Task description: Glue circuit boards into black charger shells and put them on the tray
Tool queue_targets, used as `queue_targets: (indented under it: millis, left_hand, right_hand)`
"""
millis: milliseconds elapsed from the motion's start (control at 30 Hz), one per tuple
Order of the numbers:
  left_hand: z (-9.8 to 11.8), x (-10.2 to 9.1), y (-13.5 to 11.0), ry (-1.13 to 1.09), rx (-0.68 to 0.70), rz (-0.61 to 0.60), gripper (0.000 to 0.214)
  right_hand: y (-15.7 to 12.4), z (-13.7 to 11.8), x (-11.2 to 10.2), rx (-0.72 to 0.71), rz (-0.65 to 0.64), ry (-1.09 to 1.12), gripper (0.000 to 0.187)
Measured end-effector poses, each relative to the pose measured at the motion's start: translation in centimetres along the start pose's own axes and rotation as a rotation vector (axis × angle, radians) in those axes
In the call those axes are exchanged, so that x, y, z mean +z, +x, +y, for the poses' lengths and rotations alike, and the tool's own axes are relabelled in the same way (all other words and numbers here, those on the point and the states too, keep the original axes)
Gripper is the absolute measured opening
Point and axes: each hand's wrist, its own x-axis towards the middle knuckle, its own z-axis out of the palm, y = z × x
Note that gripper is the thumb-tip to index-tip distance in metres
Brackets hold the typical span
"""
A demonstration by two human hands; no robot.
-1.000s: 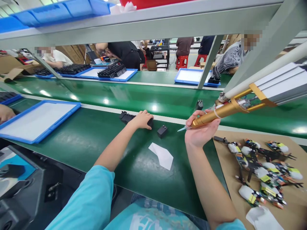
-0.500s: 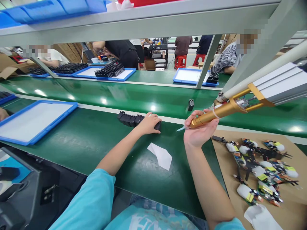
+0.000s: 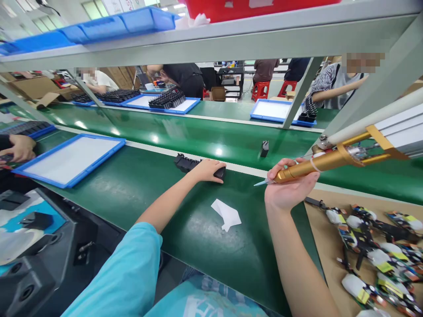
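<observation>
A row of small black plastic housings lies along the far edge of the green bench. My left hand is over the row's right end, thumb and fingers closed around the last housings. My right hand holds a gold-coloured dispensing gun, palm up, with fingers round its barrel. Its thin pale blue needle tip points left, apart from the housings. Between my arms a piece of white paper lies on the bench.
A cardboard sheet at right bears several circuit assemblies. Left stands a blue-rimmed tray, with a co-worker's hand beyond. One black housing sits on the green conveyor. A shelf beam crosses overhead.
The view has swung left and up, so more of the co-worker's hands shows at left. The paper's lower edge has changed shape. Both my hands keep their holds.
</observation>
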Motion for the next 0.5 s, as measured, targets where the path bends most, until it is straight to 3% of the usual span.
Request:
queue_targets:
  millis: [500]
  left_hand:
    - [-2.5,-0.5,-1.5,-0.035,-0.013,-0.013,0.069]
  right_hand:
    - [0.1,0.0,0.1,-0.001,0.025,0.009,0.040]
